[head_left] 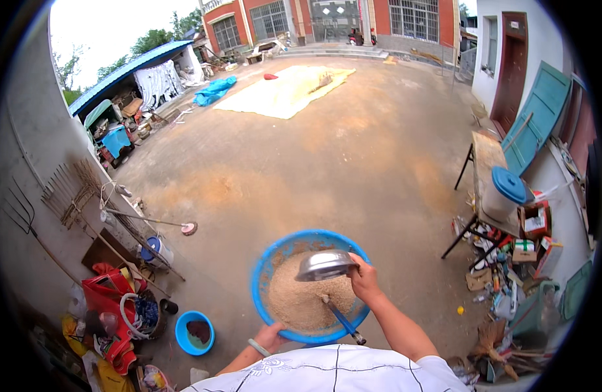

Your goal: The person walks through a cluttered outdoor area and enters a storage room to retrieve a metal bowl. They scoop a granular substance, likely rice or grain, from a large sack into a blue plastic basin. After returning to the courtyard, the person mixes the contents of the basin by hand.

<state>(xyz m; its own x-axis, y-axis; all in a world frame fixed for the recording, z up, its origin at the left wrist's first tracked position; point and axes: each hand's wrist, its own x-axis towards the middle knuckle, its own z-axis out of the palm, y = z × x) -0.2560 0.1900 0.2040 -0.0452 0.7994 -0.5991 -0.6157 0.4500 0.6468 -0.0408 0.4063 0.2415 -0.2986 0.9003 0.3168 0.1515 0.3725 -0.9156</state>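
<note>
Fingers of the right hand (365,279) clamp the metal bowl (325,264), tilted over the grain-filled blue basin (265,271); left hand (272,336) grips the basin's near rim, a spoon (340,318) resting in the grain.

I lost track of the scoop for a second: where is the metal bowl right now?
In the head view, the metal bowl is held tilted in the right hand, just above the grain in the big blue basin, right of centre.
</note>
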